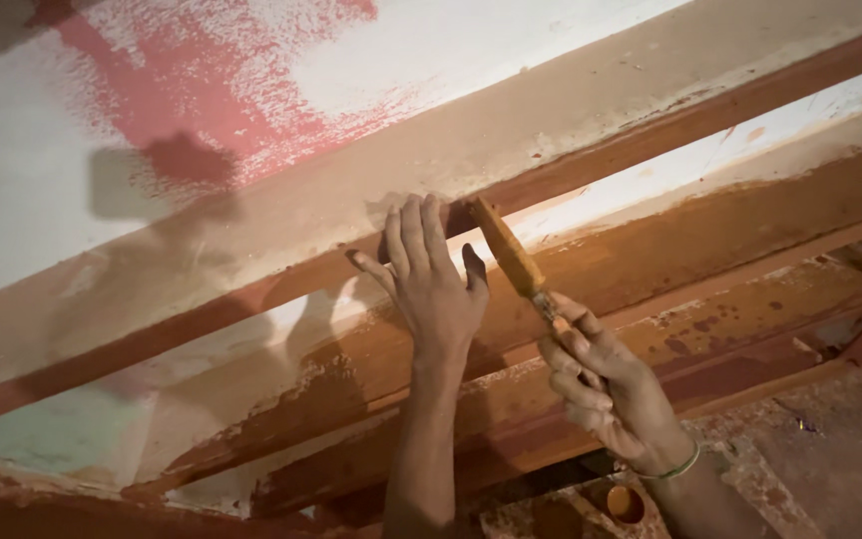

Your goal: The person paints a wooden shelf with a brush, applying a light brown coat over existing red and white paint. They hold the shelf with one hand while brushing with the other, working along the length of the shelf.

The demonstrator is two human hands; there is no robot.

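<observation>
My left hand (433, 279) rests flat, fingers spread, on a brown-stained wooden plank (710, 240) of a frame, with its fingertips against the upper rail (251, 289). My right hand (606, 384) grips the handle of a paintbrush (511, 255). The brush's brown-coated bristles touch the upper rail just right of my left hand's fingers. A thin bangle sits on my right wrist.
A pale wall (132, 130) with a red smear lies behind the frame. More stained planks (750, 349) run diagonally lower right. A small round tin of brown stain (624, 503) sits below on a stained floor (840, 449).
</observation>
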